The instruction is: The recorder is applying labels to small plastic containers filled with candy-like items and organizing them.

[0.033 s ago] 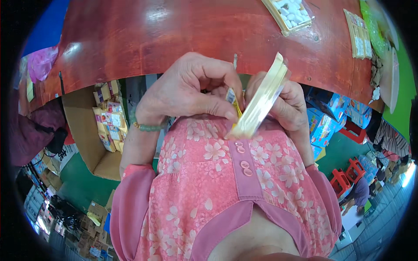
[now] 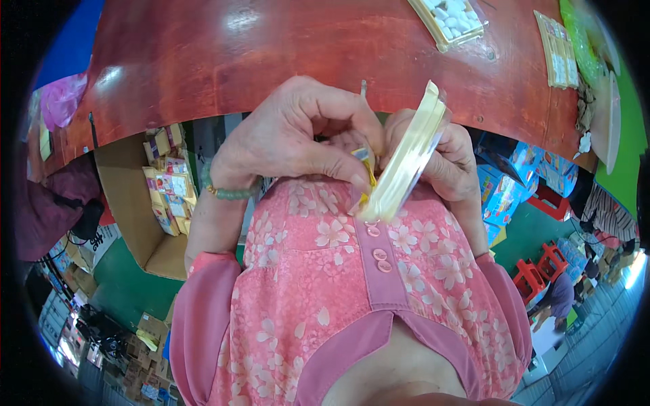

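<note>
A cream-coloured flat tray package (image 2: 412, 152) in shiny clear film is tilted on edge in front of my chest. My right hand (image 2: 452, 162) grips it, its fingers partly hidden behind the package. Beside its left face, my left hand (image 2: 288, 139) is closed, thumb and fingers pinching a small yellow printed piece of wrapper (image 2: 365, 169). Whether that piece is joined to the package's film I cannot tell. A green bead bracelet (image 2: 233, 193) circles my left wrist.
On the red table (image 2: 183, 61) lies a tray of white pieces (image 2: 452, 19). Several wrapped packages (image 2: 556, 51) lie at the far right. Left below the table, a cardboard box (image 2: 122, 196) holds many small packages. Blue boxes (image 2: 501, 193) and red stools (image 2: 535, 277) stand at the right.
Both hands keep their grip with almost no movement. The package has tipped slightly, and the yellow piece shows a little differently beside my left thumb.
</note>
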`<state>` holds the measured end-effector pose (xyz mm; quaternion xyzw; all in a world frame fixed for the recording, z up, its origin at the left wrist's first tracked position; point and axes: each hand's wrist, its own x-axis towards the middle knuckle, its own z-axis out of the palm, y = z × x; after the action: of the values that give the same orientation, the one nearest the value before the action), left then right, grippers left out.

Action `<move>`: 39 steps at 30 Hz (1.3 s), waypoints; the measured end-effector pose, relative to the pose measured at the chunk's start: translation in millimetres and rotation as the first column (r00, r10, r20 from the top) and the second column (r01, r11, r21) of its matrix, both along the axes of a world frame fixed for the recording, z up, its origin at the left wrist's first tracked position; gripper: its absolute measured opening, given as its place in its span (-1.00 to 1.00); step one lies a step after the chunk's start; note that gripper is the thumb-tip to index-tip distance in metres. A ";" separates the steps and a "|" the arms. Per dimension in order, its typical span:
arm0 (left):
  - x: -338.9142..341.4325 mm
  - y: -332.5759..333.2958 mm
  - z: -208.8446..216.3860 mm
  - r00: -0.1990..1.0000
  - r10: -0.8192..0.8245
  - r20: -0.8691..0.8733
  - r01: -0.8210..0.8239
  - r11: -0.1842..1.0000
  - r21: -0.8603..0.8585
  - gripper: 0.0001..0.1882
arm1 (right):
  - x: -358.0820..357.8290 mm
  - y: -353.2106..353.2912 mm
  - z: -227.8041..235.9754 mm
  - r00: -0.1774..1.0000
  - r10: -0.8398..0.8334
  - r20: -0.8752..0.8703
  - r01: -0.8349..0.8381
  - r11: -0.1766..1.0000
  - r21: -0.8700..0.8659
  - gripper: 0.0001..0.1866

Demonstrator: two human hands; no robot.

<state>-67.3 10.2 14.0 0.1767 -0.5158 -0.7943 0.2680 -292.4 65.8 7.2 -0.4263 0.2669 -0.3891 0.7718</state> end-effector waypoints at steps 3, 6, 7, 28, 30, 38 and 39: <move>-6.6 -7.6 -0.6 0.997 -0.068 0.043 0.071 0.993 -0.096 -0.76 | -5.4 -2.9 -6.7 1.000 -0.001 -0.019 -0.002 0.985 -0.171 -0.71; -14.0 -13.3 -1.6 0.993 -0.118 0.023 0.120 0.989 -0.090 -0.74 | -6.3 3.0 -15.8 0.988 -0.147 -0.040 0.135 0.967 -0.215 -0.75; -17.0 -14.3 -2.0 0.988 -0.151 -0.035 0.148 0.986 -0.081 -0.74 | -13.9 -0.7 -27.4 0.998 -0.066 -0.016 0.060 0.966 -0.250 -0.76; -41.9 -8.1 -23.0 0.943 0.134 -0.305 -0.241 0.906 -0.348 -0.86 | -1.7 -17.9 -15.1 0.985 -0.165 0.050 0.170 0.876 -0.452 -0.75; -44.2 -7.3 -22.1 0.945 0.119 -0.306 -0.219 0.923 -0.316 -0.85 | -2.4 -19.4 -11.5 0.991 -0.117 0.069 0.136 0.890 -0.436 -0.76; -46.1 -9.0 -24.3 0.917 0.192 -0.349 -0.308 0.898 -0.315 -0.85 | -5.3 -22.0 2.3 0.961 -0.234 -0.145 0.111 0.811 -0.574 -0.76; -46.3 -8.9 -24.2 0.917 0.191 -0.350 -0.308 0.897 -0.316 -0.85 | -3.4 -19.3 7.1 0.927 -0.306 -0.218 0.137 0.816 -0.562 -0.79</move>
<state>-113.6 1.2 -10.2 0.0620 -0.5782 -0.6608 0.4745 -295.8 46.5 14.3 -0.6442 0.3089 -0.4671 0.5209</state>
